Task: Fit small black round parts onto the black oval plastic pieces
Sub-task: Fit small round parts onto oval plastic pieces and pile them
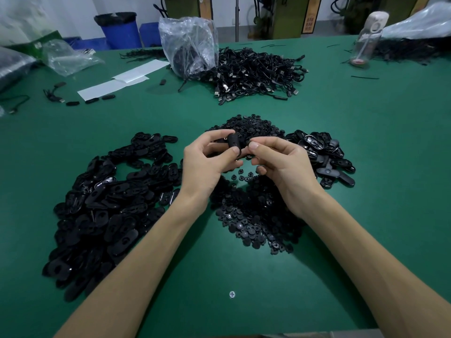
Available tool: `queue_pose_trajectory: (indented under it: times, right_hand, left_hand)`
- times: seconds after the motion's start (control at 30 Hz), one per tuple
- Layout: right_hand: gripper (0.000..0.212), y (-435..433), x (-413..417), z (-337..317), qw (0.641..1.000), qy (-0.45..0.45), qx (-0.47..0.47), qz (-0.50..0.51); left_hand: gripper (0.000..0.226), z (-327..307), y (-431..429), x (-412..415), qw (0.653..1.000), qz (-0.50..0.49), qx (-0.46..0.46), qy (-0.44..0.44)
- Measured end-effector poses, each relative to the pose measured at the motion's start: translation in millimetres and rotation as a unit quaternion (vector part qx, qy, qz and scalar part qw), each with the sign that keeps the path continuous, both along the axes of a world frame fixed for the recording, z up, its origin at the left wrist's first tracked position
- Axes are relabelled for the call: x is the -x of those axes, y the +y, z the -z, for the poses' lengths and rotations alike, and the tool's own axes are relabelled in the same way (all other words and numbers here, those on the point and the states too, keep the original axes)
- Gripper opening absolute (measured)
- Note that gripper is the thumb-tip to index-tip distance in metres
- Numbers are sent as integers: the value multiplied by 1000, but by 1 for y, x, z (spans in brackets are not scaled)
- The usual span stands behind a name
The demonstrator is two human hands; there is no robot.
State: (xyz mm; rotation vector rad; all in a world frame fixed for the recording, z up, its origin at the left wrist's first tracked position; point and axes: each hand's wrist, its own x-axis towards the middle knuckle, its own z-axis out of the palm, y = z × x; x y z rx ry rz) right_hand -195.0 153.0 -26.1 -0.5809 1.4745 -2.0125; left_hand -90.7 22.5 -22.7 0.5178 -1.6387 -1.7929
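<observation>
My left hand (207, 162) grips a black oval plastic piece (233, 140) between thumb and fingers, held above the green table (366, 132). My right hand (280, 162) pinches a small black round part (247, 142) at its fingertips, right beside the oval piece. A big heap of black oval pieces (102, 206) lies to the left. A heap of small round parts (256, 223) spreads under and beyond my hands. A smaller pile of oval pieces (322, 154) lies to the right.
At the back lie a tangle of black cables (256, 71), a clear plastic bag (190, 45), white paper strips (122, 79) and a clear bottle (366, 37). More bags sit at the far left and right. A screw head (232, 294) shows near the front edge.
</observation>
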Motion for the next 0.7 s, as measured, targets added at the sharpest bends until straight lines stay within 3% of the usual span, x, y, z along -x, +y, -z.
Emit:
queue_pose_trajectory:
  times: [0.3, 0.7]
  right_hand:
    - [9, -3, -6, -3, 997, -9, 28, -73]
    - [3, -3, -7, 1, 989, 115, -52, 72]
  left_hand:
    - [23, -3, -4, -1, 996, -43, -79, 1]
    - [21, 0, -1, -2, 994, 2, -110, -13]
